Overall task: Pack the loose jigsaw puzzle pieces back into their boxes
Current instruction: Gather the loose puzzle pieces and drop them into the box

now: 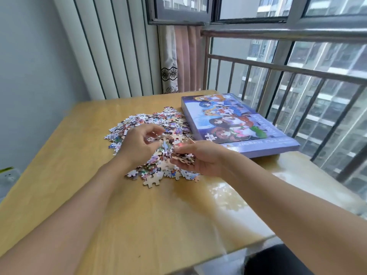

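Packing looks barely begun. At frame centre the right hand [200, 158] cups a small clutch of pieces, while the left hand [139, 144], fingers curled, pinches more. Beyond them the colourful pile [156, 132] sprawls on the wooden table [89, 135]. Farther right, the purple box [238, 124] lies closed.

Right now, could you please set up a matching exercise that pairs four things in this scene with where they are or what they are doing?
Things:
1. puzzle box
2. puzzle pile
3. right hand
4. curtain

Places or states:
A. cupping a stack of pieces
B. hanging in the corner beyond the table
C. closed, lying flat by the window railing
D. spread loose on the table's middle

Pairs: 1-C, 2-D, 3-A, 4-B
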The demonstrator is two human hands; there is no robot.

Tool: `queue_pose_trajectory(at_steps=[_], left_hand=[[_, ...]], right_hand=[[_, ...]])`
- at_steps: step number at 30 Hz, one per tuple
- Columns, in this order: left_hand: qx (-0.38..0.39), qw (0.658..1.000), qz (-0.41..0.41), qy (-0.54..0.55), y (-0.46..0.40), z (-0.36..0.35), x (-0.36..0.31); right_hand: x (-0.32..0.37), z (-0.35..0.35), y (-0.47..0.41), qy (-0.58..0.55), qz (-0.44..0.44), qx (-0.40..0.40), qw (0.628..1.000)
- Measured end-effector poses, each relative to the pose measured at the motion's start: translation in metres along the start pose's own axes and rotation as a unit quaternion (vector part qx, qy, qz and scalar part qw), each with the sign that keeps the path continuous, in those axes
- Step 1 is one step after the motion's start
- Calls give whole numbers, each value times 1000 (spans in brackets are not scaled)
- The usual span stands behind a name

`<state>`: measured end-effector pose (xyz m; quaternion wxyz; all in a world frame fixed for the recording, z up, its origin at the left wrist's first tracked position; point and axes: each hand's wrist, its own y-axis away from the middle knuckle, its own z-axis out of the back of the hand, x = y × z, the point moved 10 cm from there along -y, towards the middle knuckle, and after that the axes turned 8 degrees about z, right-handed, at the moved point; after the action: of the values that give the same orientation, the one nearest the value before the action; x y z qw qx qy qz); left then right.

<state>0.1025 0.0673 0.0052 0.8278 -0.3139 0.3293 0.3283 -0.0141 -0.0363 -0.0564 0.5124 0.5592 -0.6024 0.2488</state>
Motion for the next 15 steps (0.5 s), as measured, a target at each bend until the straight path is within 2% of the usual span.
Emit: queue_pose_trajectory(at_steps=[3,8,11,15], left_hand=[[48,996,-39,-71,-2,-30,-14],[96,972,-135,-165,4,-75,-49],[119,956,-177,-204,6,-109,-70],[109,950,-202,-209,2,-139,-94]], right_hand=[[-5,14,19,17,6,-8,1000],[-17,27,54,37,-8,23,999],[-19,55,75,33,-6,-4,999],[-18,101,97,17,-4,-60,998]])
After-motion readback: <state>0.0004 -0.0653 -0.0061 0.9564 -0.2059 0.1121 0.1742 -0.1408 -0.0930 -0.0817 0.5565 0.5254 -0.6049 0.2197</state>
